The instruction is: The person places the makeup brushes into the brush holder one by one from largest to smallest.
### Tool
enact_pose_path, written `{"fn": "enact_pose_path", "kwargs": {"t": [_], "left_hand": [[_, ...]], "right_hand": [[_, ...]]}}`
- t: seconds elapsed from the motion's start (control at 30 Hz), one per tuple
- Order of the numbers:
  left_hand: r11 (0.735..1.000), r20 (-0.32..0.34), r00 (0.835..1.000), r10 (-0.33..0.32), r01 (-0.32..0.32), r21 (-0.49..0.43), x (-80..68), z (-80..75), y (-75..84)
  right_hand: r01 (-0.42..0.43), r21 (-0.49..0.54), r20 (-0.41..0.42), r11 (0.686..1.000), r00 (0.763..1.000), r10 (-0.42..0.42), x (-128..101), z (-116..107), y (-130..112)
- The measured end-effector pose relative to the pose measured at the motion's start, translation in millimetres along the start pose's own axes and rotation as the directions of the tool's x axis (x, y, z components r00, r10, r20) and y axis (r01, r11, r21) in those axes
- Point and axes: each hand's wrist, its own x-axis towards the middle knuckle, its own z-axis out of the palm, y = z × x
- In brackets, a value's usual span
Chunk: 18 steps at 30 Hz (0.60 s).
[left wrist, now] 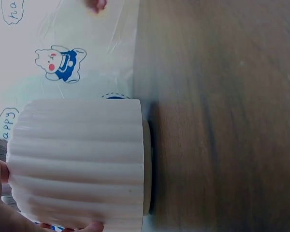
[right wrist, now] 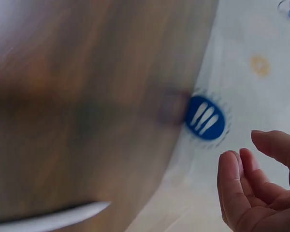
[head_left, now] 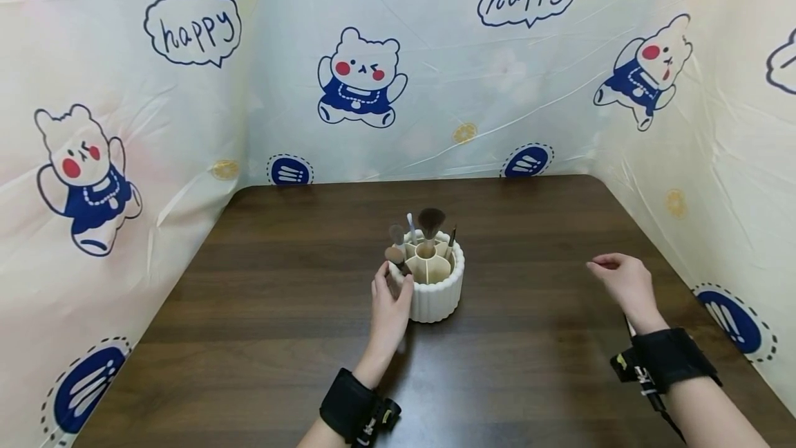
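A white, ribbed brush holder (head_left: 433, 303) stands upright on the brown table, its inside split into cream compartments around a round centre. Several brushes stick up from it, among them a large dark fluffy makeup brush (head_left: 431, 221) and a tan-tipped brush (head_left: 394, 254) at the near left. My left hand (head_left: 392, 303) grips the holder's left side, with fingertips at the rim and against the wall. The left wrist view shows the ribbed wall (left wrist: 82, 159) up close. Off to the right, my right hand (head_left: 624, 285) hovers with loosely bent fingers; in its wrist view thumb and fingers are apart, holding nothing.
The dark wood table (head_left: 261, 310) reaches back to a printed curtain (head_left: 435, 81), which also hangs along both sides. Black bands with small cameras sit on the left wrist (head_left: 351, 406) and right wrist (head_left: 674, 358). A pale strip (right wrist: 53, 218) crosses the right wrist view's lower left.
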Motion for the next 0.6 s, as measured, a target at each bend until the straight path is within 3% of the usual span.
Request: {"fn": "enact_pose_path", "kwargs": {"t": [0.23,0.47,0.6], "left_hand": [[1.000,0.003,1.000,-0.005,0.005,-0.002,0.3,0.0,0.4],[1.000,0.007,1.000,-0.012,0.012,-0.007,0.0,-0.1,0.9],[1.000,0.010,1.000,-0.011,0.011,-0.003,0.0,-0.2,1.4]], "right_hand": [[-0.113,-0.057,0.071,0.992,0.991,0.117,-2.0,-9.8,34.3],[-0.176,-0.119,0.280,0.977,0.938,0.203,1.7,-12.7,49.1],[-0.175,-0.126,0.311,0.977,0.928,0.206,1.8,-10.0,51.7]]}}
